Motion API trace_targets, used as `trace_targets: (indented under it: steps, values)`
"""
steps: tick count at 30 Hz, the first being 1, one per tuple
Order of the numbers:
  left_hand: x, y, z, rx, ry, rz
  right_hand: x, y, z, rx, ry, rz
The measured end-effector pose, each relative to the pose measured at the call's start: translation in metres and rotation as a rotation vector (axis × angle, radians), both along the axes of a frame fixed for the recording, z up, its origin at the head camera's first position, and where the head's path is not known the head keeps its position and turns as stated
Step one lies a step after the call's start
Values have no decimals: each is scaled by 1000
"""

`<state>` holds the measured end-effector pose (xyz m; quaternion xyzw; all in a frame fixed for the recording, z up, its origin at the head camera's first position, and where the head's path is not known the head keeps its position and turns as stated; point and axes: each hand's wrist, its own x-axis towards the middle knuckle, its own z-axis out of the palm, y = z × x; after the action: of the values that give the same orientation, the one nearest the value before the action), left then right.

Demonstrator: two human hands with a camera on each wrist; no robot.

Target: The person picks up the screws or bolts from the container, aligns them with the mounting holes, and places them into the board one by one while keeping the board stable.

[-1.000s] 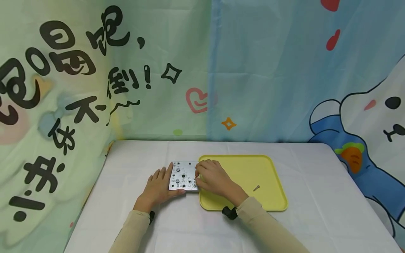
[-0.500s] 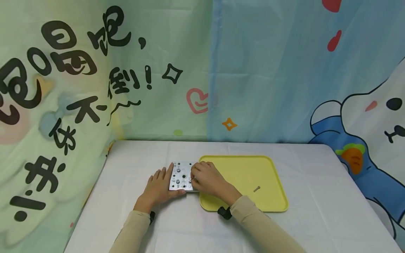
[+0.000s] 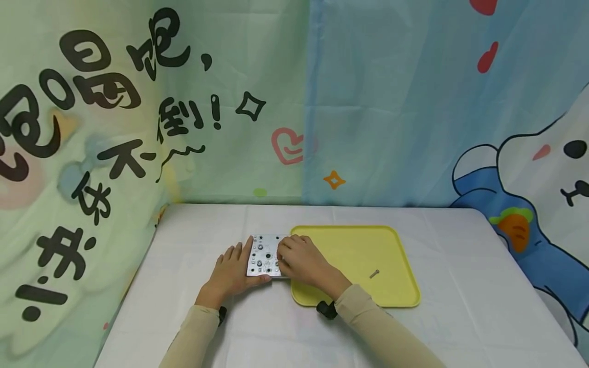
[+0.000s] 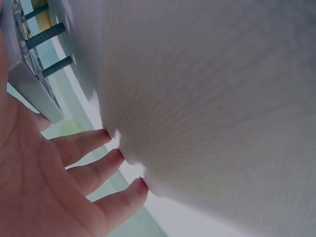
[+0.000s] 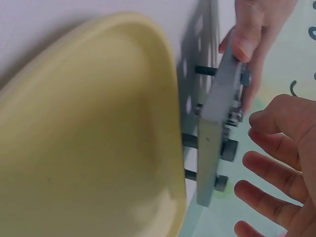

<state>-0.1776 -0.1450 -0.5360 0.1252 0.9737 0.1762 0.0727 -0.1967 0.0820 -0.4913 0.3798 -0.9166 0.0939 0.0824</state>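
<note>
One silver plate over a white tablecloth, just beside the left rim of a yellow tray. Through the plate, several bolts, heads above and threaded ends below. Left hand spread wide, fingers straight, with thumb along the plate's near edge, forefinger along its left edge, other fingertips on the tablecloth. Right hand over the plate's right part, fingers bent, tips of thumb and forefinger close together near the bolt heads; hard to tell if pinching anything. Near the tray's right side, one loose screw, lying flat. On both arms, beige sleeves. Behind, a green and blue curtain with black writing.
</note>
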Motion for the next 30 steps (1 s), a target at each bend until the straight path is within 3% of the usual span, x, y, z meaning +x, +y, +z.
trace_targets:
  steps: [12,20,30]
  values:
    - [0,2,3,8,-8,9,8,55,11,-82,19,-76]
    - [1,1,2,-4,-22,13,20,90,0,-81,-1,-131]
    - [2,2,2,-12,-38,11,27,106,-15,-89,-58,-169]
